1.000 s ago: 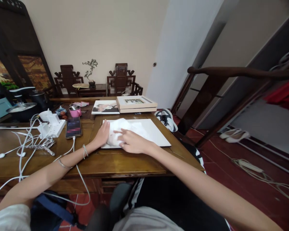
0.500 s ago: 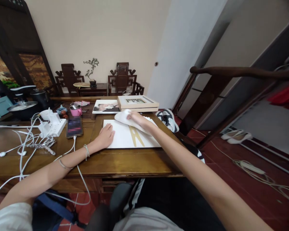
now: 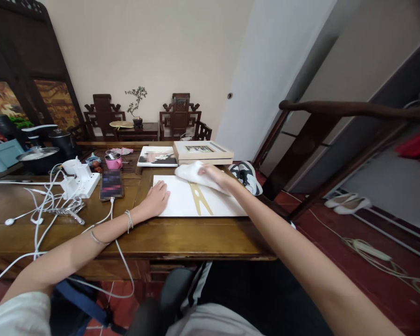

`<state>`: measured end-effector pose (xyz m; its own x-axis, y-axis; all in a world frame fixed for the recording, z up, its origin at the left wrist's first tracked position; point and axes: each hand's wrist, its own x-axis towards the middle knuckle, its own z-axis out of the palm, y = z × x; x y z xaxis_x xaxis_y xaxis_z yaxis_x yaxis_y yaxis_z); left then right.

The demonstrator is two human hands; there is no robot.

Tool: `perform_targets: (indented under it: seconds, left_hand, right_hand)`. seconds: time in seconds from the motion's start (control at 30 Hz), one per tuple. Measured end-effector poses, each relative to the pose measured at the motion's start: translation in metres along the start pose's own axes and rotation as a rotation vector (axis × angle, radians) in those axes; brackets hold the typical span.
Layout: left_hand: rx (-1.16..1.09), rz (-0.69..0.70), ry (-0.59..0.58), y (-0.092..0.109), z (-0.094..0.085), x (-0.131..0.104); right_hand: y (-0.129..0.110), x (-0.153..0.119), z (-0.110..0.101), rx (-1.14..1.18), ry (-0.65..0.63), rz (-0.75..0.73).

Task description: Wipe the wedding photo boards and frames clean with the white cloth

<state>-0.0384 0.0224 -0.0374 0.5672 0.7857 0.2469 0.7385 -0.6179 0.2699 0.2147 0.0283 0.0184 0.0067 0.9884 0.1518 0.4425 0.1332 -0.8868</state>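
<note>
A flat white board (image 3: 177,205) lies on the wooden table, with a gold A-shaped piece (image 3: 200,201) on it that looks like two splayed legs. My left hand (image 3: 157,198) rests flat on the board's left side, fingers stretched out. A white cloth (image 3: 192,172) is bunched in my right hand (image 3: 215,175), whose fingers are closed on it. The cloth lies over the board's far part and covers the top of the gold piece. My right forearm crosses the board's right end and hides part of it.
Behind the board are a wooden picture frame (image 3: 205,150) and a flat picture (image 3: 157,157). To the left lie a phone (image 3: 112,184), a white power strip (image 3: 86,184) with tangled cables, and a pink cup (image 3: 114,161). A dark chair (image 3: 311,130) stands at right.
My right hand has moved slightly to the right along the board with the cloth. My left hand keeps its place on the board. The whole view has shifted a little.
</note>
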Motion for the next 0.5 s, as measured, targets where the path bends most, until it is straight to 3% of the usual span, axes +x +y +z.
perform_targets:
  seconds: [0.1,0.23,0.4,0.5]
  left_hand:
    - [-0.002,-0.002,-0.006,0.000,0.000,0.001]
    - [-0.006,-0.024,-0.023,0.001,0.000,0.001]
    - [-0.029,-0.053,-0.004,0.005,-0.001,0.000]
    - [-0.027,-0.053,-0.016,0.005,-0.001,-0.001]
  right_hand:
    - [0.022,-0.019,-0.034,-0.003,0.074,0.016]
    - [0.041,-0.066,-0.059,-0.006,0.058,0.059]
    - [0.039,-0.133,-0.081,0.020,0.018,0.231]
    - [0.031,-0.142,-0.087,0.067,0.014,0.346]
